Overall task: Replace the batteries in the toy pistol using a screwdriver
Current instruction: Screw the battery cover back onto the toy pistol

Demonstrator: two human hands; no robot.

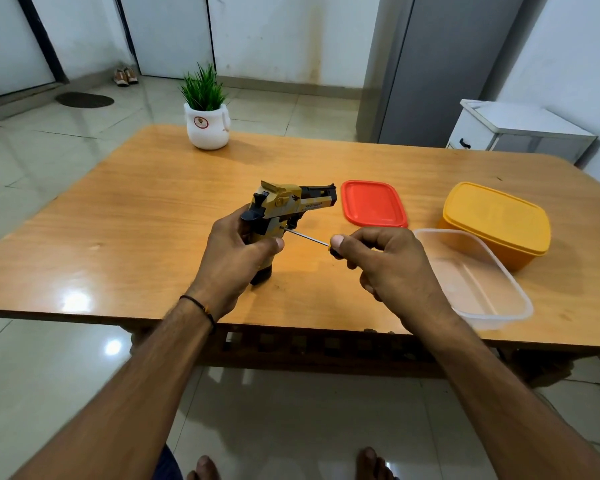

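Gripping toy pistol [284, 206] upright in left hand [236, 258], fingers clamped round its grip, butt down on table [118, 220], barrel pointing right. Pinching screwdriver [305, 237] handle in right hand [388, 268] just right of pistol, fingers curled tight on it, tip against pistol's grip. Right of pistol: red lid [373, 203], clear tub [475, 278], yellow lidded box [496, 220]. Behind pistol: potted plant [207, 128].

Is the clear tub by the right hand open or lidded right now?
Open. The clear tub has no lid on its rim and its bare bottom shows; a red lid lies flat on the table behind it.
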